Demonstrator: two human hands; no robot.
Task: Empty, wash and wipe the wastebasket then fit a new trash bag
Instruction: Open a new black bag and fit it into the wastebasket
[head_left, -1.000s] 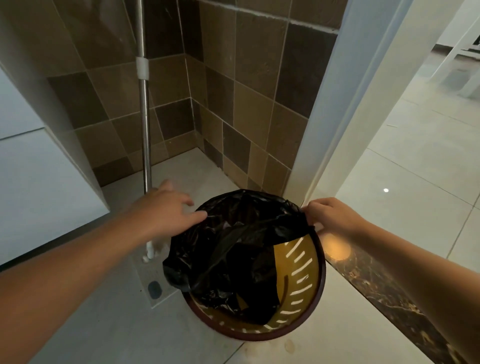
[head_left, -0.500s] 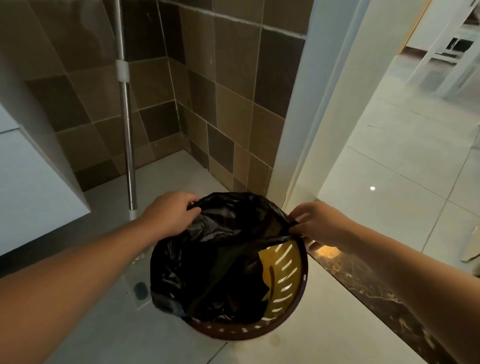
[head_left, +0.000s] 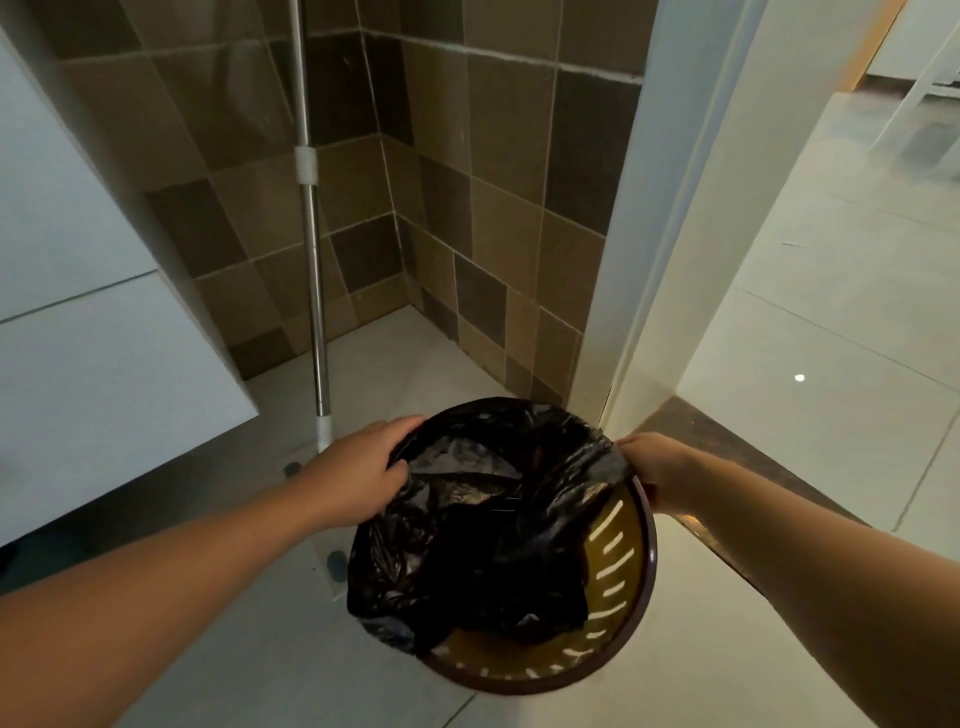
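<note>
A round brown wastebasket (head_left: 621, 639) with slotted walls stands on the tiled floor by the door frame. A crumpled black trash bag (head_left: 488, 530) sits in it and spills over its left rim, leaving the right inner wall bare. My left hand (head_left: 358, 473) grips the bag's edge at the upper left. On the upper right, my right hand (head_left: 657, 467) pinches the bag's edge just above the basket's rim.
A metal mop handle (head_left: 311, 249) leans in the tiled corner behind the basket, its flat head (head_left: 332, 564) on the floor beside the bag. A white cabinet (head_left: 104, 364) juts out at left. A white door frame (head_left: 670, 234) and a dark marble threshold (head_left: 753, 457) lie to the right.
My left hand went from hovering open over the basket to gripping the bag's left edge. The bag's edges have been drawn further apart. My right hand kept its hold.
</note>
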